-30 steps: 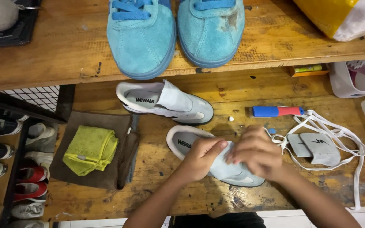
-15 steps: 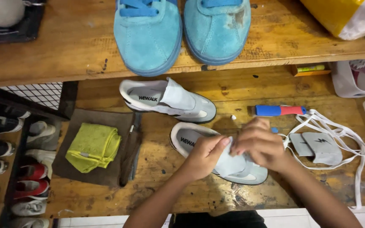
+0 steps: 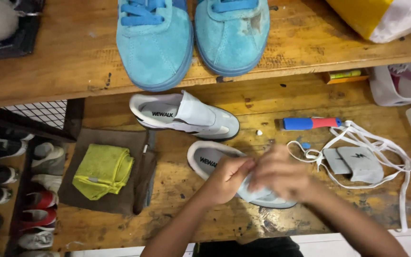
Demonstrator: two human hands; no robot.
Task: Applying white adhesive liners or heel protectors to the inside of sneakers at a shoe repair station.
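A white and pale grey sneaker lies on the wooden bench, heel to the left. My left hand grips its middle, fingers curled over the upper. My right hand, blurred by motion, is closed on the toe half of the same shoe. The matching second sneaker lies just behind, its tongue folded up, untouched. White laces and two grey insoles rest to the right of my hands.
A blue and red brush handle lies behind the laces. A yellow-green cloth sits on a brown cloth at left. Two light blue suede shoes stand on the upper shelf. A shoe rack fills the lower left.
Both hands have stayed on the near sneaker, the right hand shifting over its toe end. The camera view has drifted slightly.
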